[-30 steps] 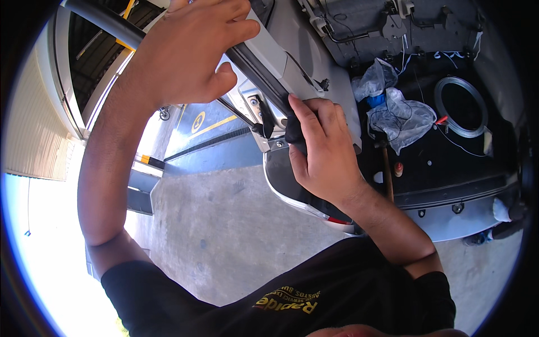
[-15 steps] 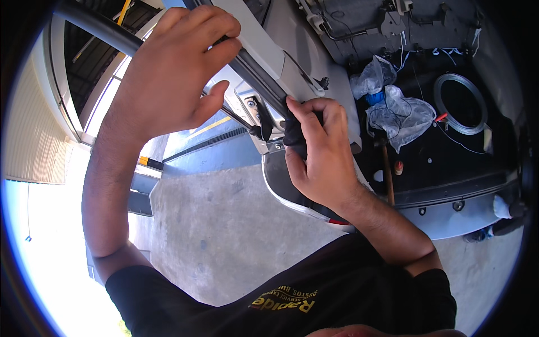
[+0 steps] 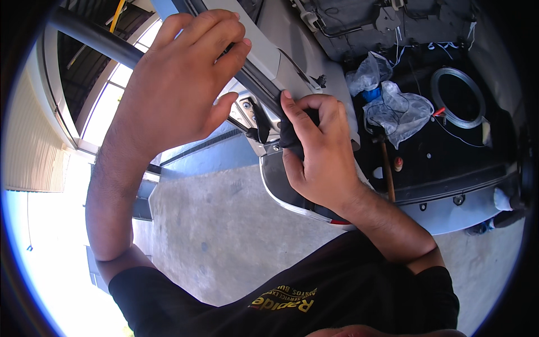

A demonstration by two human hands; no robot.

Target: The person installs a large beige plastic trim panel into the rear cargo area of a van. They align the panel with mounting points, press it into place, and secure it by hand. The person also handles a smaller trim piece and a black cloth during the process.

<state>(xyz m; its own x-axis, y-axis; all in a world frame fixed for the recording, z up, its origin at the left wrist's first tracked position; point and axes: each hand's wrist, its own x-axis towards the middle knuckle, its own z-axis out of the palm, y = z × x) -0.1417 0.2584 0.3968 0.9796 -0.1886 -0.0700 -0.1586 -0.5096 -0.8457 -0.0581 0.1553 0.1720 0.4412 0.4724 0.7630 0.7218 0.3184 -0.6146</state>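
A black rubber weatherstrip [image 3: 263,80] runs along the edge of a light grey car body pillar [image 3: 273,53]. My right hand [image 3: 328,149] is closed at its lower end, thumb and fingers around a bunched soft black part [image 3: 291,137], perhaps the strip's own end. Higher up, my left hand [image 3: 182,81] lies over the same edge, its fingers bent against the strip and its thumb standing apart. Its fingertips are partly hidden, and I see nothing held in it. A metal hinge bracket [image 3: 247,106] and a black strut [image 3: 238,124] show between the hands.
On the right, the black cargo floor [image 3: 455,160] bears clear plastic bags [image 3: 401,112], a coil of wire [image 3: 482,104], a hammer [image 3: 387,168] and a small red-capped bottle [image 3: 398,163]. A tail-light corner [image 3: 292,196] sits below my right hand, above the concrete floor [image 3: 219,224].
My left hand has shifted slightly right and down along the edge, its fingertips closer to the strip. My right hand keeps its grip, nearly unmoved. The view has tilted slightly.
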